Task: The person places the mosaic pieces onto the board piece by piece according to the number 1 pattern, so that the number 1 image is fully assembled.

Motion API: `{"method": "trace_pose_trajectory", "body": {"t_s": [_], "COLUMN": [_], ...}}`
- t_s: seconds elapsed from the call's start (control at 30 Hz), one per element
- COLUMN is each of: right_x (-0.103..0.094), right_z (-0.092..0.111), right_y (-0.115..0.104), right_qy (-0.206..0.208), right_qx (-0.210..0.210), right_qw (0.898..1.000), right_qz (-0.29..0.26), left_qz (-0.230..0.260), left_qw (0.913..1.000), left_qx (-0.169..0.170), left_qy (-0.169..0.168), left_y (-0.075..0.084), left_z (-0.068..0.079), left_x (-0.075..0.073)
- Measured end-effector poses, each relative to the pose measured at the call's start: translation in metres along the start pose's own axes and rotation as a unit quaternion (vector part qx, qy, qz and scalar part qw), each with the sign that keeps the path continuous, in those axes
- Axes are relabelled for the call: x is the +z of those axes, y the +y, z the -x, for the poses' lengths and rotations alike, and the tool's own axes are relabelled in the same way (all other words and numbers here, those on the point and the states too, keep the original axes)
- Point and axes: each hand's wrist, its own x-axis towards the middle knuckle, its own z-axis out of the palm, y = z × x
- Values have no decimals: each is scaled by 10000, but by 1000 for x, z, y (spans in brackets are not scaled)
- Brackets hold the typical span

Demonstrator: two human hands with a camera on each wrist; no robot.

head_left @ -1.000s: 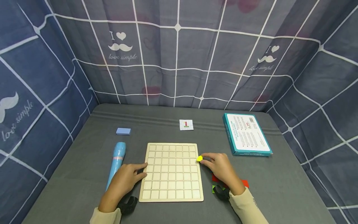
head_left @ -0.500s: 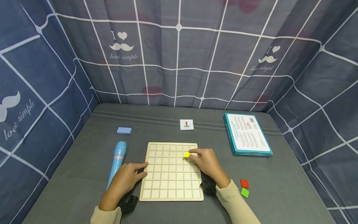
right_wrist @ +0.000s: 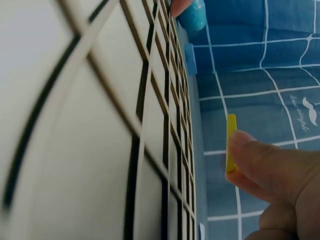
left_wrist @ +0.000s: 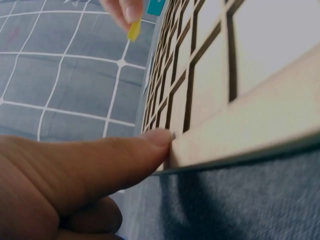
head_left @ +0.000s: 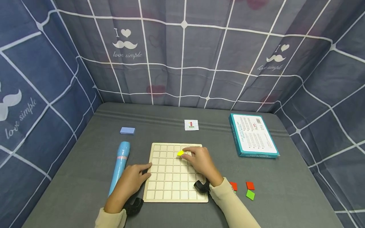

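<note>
Between thumb and forefinger my right hand [head_left: 201, 161] pinches a small yellow square tile [head_left: 180, 153] over the upper middle of the pale wooden grid board [head_left: 175, 200]. In the right wrist view this thin tile [right_wrist: 230, 145] is seen edge-on, with a gap between it and the grid. My left hand [head_left: 131, 180] touches the board's left edge with its thumb and forefinger spread apart. A fingertip resting at the board's edge shows in the left wrist view, where the yellow tile [left_wrist: 134, 31] appears above the grid.
Red tiles [head_left: 250, 185] and a green tile [head_left: 250, 194] lie right of the board, partly behind the right sleeve. A light blue cylinder [head_left: 121, 161] and a blue block [head_left: 127, 130] lie left. A pattern card [head_left: 191, 125] and a teal box [head_left: 253, 134] sit farther back.
My right hand has carried the yellow tile leftward from beyond the board's right edge to over its upper middle. The left hand stays at the left edge.
</note>
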Motion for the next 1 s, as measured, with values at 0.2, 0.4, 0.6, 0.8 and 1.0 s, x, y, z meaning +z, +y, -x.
{"method": "trace_pose_trajectory", "body": {"t_s": [0.2, 0.4, 0.6, 0.8, 1.0], "right_x": [12, 26, 37, 43, 48], "right_z": [-8, -12, -12, -11, -12], "right_y": [-6, -11, -11, -14, -15], "right_qy": [-96, -183, -146, -101, -93], "right_qx": [17, 96, 28, -110, -187], "right_qw": [9996, 9995, 9998, 9998, 9983], "right_qz": [-258, -255, -125, 141, 537], "left_qz": [-249, -325, -388, -526, -549], "left_qw": [9995, 9991, 9986, 9980, 9980], "left_qx": [154, 198, 228, 251, 171], "left_qy": [116, 173, 271, 247, 243], "left_y": [2, 4, 6, 8, 7], "left_z": [2, 2, 2, 4, 5], "left_x": [3, 5, 7, 6, 4]}}
